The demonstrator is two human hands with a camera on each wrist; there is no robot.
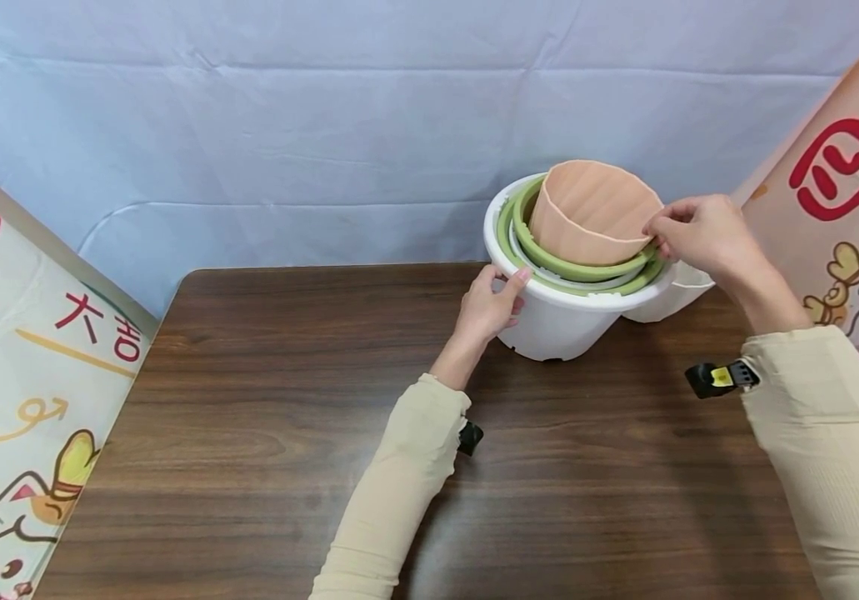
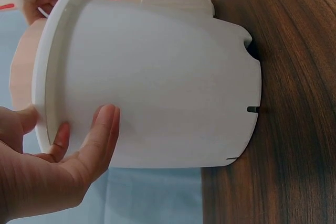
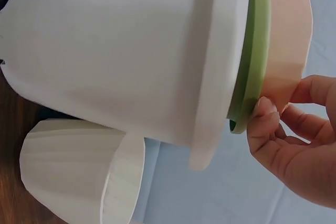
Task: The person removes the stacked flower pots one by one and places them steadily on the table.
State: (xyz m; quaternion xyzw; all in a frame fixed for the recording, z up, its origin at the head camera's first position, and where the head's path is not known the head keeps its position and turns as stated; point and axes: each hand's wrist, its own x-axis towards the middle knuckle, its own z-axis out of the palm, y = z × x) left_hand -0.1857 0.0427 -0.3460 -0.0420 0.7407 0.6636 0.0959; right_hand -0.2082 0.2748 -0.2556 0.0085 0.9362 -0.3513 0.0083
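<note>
A large white flowerpot (image 1: 556,329) stands on the table with green and white pots nested inside, their rims stepped. A green pot (image 1: 575,268) is the upper one of these. Topmost sits a peach fluted pot (image 1: 601,200), tilted and raised well above the green rim. My left hand (image 1: 487,308) grips the large pot's rim at its near left, thumb over the edge and fingers against the outer wall (image 2: 142,77). At the right side, my right hand (image 1: 706,237) pinches the peach pot's edge between thumb and fingers, with the thumb close by the green rim (image 3: 257,51).
A smaller off-white fluted pot (image 3: 68,166) stands on the table beside the large pot, mostly hidden behind it in the head view. The brown wooden table (image 1: 287,417) meets a pale blue cloth backdrop (image 1: 324,150). Printed panels (image 1: 849,208) flank both sides.
</note>
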